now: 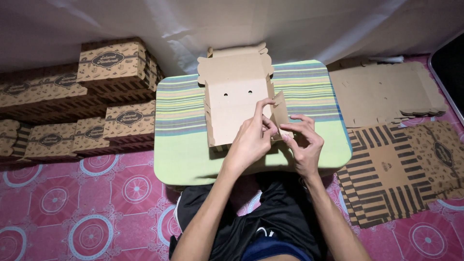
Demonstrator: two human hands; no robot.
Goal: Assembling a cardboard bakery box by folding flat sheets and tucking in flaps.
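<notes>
While stacks of folded printed boxes [92,96] line the floor at left and flat blanks [391,145] lie at right, a half-folded cardboard box [234,104] rests on the striped tabletop [186,145]. Left hand [253,137] and right hand [304,142] both pinch its right side flap [280,112].

Brown cardboard box blank [235,99], half-folded, lies printed side down on the striped green table, plain inside up w/ two small round holes. Scalloped top flap lies flat at the far end; right side flap stands up, tilted, pinched betw. fingers.
</notes>
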